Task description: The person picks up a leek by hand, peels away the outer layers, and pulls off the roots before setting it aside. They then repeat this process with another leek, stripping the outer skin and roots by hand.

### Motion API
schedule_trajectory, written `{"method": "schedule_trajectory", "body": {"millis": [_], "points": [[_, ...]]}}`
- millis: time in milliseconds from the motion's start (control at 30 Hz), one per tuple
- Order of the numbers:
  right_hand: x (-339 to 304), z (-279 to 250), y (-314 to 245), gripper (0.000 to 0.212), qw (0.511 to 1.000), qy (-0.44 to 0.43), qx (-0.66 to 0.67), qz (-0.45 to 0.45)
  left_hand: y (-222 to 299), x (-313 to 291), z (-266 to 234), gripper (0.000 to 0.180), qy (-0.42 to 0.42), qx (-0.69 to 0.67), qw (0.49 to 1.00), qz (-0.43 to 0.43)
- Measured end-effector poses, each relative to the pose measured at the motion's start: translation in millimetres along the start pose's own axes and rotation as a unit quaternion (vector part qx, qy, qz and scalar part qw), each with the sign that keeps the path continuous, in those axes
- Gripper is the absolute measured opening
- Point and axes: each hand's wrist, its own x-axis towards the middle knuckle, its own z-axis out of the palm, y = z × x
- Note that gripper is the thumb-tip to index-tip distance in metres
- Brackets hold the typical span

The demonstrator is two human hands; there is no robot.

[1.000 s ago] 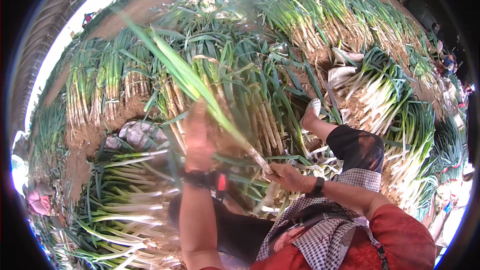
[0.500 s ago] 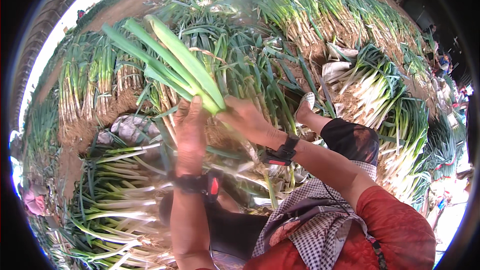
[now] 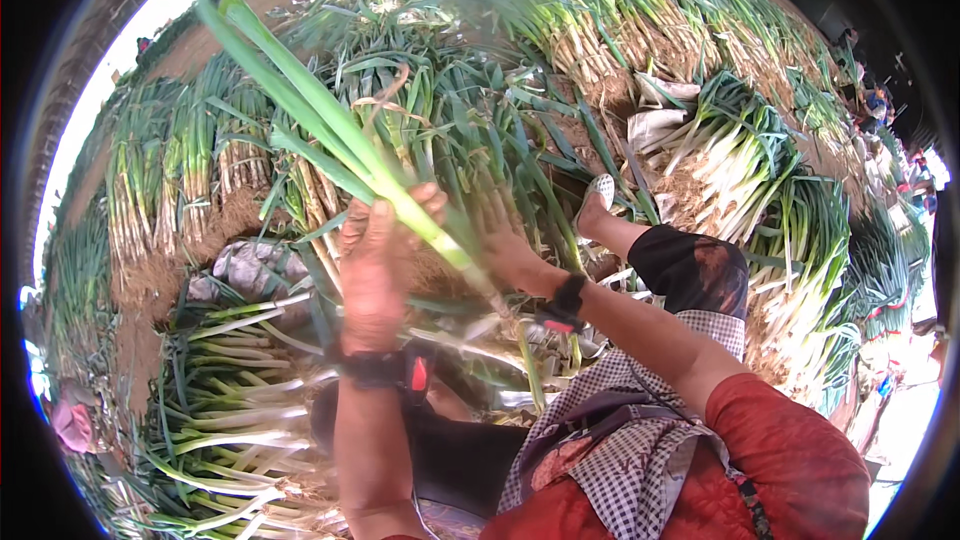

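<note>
A long green onion [image 3: 430, 228] slants across the middle, leaves toward the upper left and pale root end toward the lower right. My left hand [image 3: 372, 265] grips it around the upper stalk, its thumb lying along the near side. To the right of the stalk is my right hand [image 3: 510, 248], somewhat blurred, fingers stretched out and apart from the onion as far as I can see. A dry, brownish leaf strip [image 3: 392, 100] shows behind the onion's leaves. Loose green onions with white stalks [image 3: 240, 430] lie in a pile beside my left forearm.
Untrimmed, soil-rooted onion bundles [image 3: 180, 180] stand at the left, with more bundles [image 3: 610, 40] at the far right. Cleaned white-stalked onions [image 3: 735, 175] are heaped beyond my outstretched leg [image 3: 690, 265]. A whitish sack [image 3: 255, 268] lies left of my left hand.
My right hand has come off the green onion and its fingers have straightened. The pale lower stalk now shows uncovered. My left hand still holds the onion, which shows fewer spread leaves.
</note>
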Motion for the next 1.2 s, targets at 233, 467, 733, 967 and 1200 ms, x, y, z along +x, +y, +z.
{"method": "schedule_trajectory", "body": {"millis": [233,467,733,967,1200], "points": [[-37.3,-11.8,-61.7,0.028,0.962,0.082,-0.060,-0.254,-3.3,1.1,-12.6,0.029,0.023,0.025,0.999,0.011],[-44.0,-6.0,-74.3,0.027,0.949,0.076,-0.010,-0.304,-10.3,4.3,-2.9,0.028,0.039,0.019,0.999,-0.006],[-44.8,-9.0,-73.3,0.025,0.966,0.028,0.006,-0.255,-11.9,3.6,2.0,0.023,0.075,0.041,0.996,-0.010],[-46.8,2.7,-81.9,0.023,0.905,0.175,-0.078,-0.380,-12.0,10.6,1.9,0.007,0.103,0.137,0.984,0.056],[-31.5,8.0,-78.7,0.024,0.814,0.166,-0.317,-0.457,-21.6,11.9,-20.6,0.015,0.143,0.192,0.970,0.045]]}}
